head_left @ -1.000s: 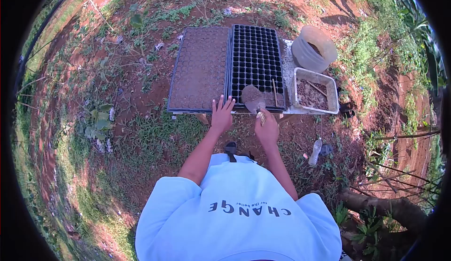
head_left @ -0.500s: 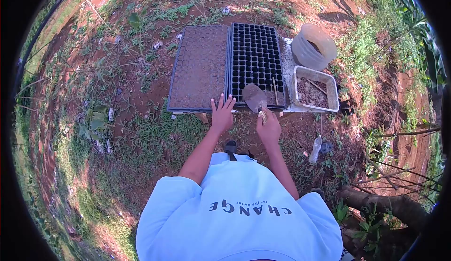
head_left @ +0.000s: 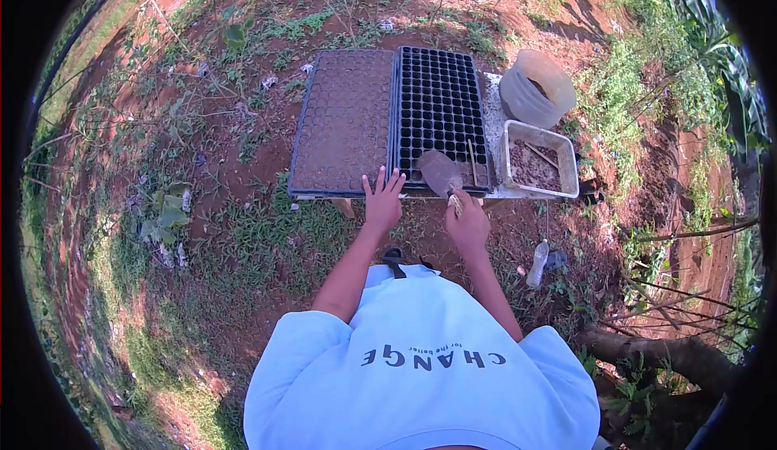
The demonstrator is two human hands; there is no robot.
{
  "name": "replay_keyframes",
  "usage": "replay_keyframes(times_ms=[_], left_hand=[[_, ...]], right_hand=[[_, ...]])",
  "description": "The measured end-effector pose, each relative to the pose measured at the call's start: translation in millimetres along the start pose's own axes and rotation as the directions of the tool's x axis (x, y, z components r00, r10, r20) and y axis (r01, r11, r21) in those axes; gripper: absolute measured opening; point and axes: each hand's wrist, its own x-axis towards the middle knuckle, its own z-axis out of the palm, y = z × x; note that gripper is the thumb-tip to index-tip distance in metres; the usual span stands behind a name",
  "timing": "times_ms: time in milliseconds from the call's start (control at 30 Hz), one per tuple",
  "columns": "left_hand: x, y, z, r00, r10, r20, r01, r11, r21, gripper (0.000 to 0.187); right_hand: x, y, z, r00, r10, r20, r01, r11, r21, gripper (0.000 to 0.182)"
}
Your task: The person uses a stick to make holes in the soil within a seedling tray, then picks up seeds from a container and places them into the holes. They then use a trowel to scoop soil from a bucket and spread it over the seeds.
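My right hand (head_left: pixel 468 222) is closed around the handle of a trowel (head_left: pixel 438 171). The trowel's broad blade lies over the near end of a black seedling tray (head_left: pixel 441 94), whose cells look mostly unfilled; soil shows in its nearest cells. A thin stick (head_left: pixel 473 163) rests on that tray's near right part. With fingers spread, my left hand (head_left: pixel 383 203) touches the near right corner of a second seedling tray (head_left: pixel 341 122), which is covered with brown soil. The two trays lie side by side.
Right of the trays, a pale rectangular tub (head_left: pixel 544 192) holds dark reddish-brown material and a stick. Behind it a translucent bucket (head_left: pixel 536 110) leans, some soil inside. A plastic bottle (head_left: pixel 537 264) lies on the ground. A thick branch (head_left: pixel 664 354) is at lower right.
The view has shifted slightly. My right hand and the trowel have moved a little toward me, the blade still over the black tray. My left hand stays at the soil-covered tray's corner.
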Motion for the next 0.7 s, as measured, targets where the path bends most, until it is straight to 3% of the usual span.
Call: replay_keyframes(times_ms=[167, 267, 333, 367, 433, 467, 533, 700], left_hand=[[2.6, 5.8, -2.3, 0.999, -0.042, -0.008, 0.042, 0.999, -0.023, 0.059], [5.2, 10.8, -9.7, 0.998, -0.061, -0.003, 0.061, 0.996, -0.058, 0.053], [7.8, 13.7, -11.8, 0.997, -0.079, -0.013, 0.077, 0.991, -0.106, 0.048], [9.9, 15.8, -13.4, 0.998, -0.059, -0.015, 0.057, 0.993, -0.104, 0.048], [11.7, 20.3, -15.3, 0.988, -0.110, -0.112, 0.092, 0.984, -0.154, 0.045], [14.2, 21.8, -18.6, 0.982, -0.111, -0.152, 0.086, 0.982, -0.166, 0.042], [20.8, 21.7, -26.2, 0.979, -0.113, -0.168, 0.079, 0.977, -0.198, 0.040], [43.2, 35.6, -46.6, 0.962, -0.147, -0.232, 0.072, 0.950, -0.303, 0.026]], right_hand=[[0.8, 0.8, -4.9, 1.000, -0.004, 0.017, 0.004, 1.000, -0.003, 0.032], [1.8, 10.9, 0.0, 0.993, -0.072, -0.094, 0.072, 0.997, -0.002, 0.030], [5.0, 22.9, 7.5, 0.979, -0.008, -0.206, 0.058, 0.970, 0.235, 0.028], [7.2, 23.4, 4.9, 0.975, 0.004, -0.222, 0.049, 0.970, 0.236, 0.028], [7.8, 26.1, -0.4, 0.944, 0.328, -0.037, -0.260, 0.807, 0.530, 0.024], [7.4, 29.3, -3.0, 0.938, 0.342, -0.049, -0.265, 0.802, 0.535, 0.024], [10.2, 34.6, -9.5, 0.866, 0.472, 0.162, -0.413, 0.495, 0.765, 0.024], [9.1, 39.7, -25.2, 0.815, 0.563, 0.140, -0.406, 0.382, 0.830, 0.022]])
